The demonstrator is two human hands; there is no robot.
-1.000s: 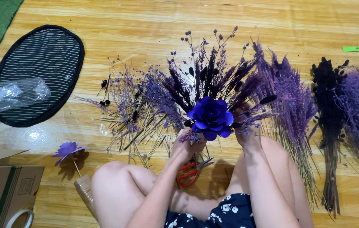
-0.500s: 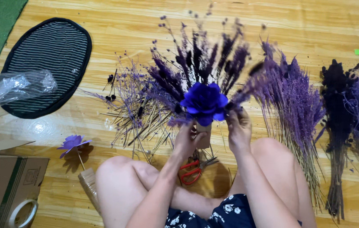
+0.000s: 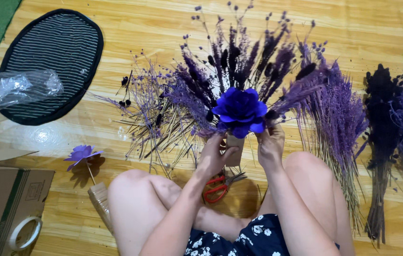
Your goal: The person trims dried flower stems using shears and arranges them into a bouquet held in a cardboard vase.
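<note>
Above wooden floor [image 3: 381,28], left hand [image 3: 213,156] and right hand [image 3: 270,144] grip bouquet [image 3: 240,110] beneath its bloom.

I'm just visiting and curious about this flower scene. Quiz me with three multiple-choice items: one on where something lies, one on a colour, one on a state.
1. Where do the red-handled scissors lie?
A. On the striped mat
B. On the floor between the person's legs
C. On the cardboard box

2. What colour is the big bloom at the front of the bouquet?
A. Deep blue-purple
B. Yellow
C. White

3. How is the bouquet held?
A. Lying flat, untouched
B. Gripped at the stems by the left hand, with the right hand at it too
C. Standing in a vase

Answers: 1 B, the handles show below the hands, between the thighs. 2 A, its petals are deep blue-purple. 3 B, both hands close at the base.
</note>
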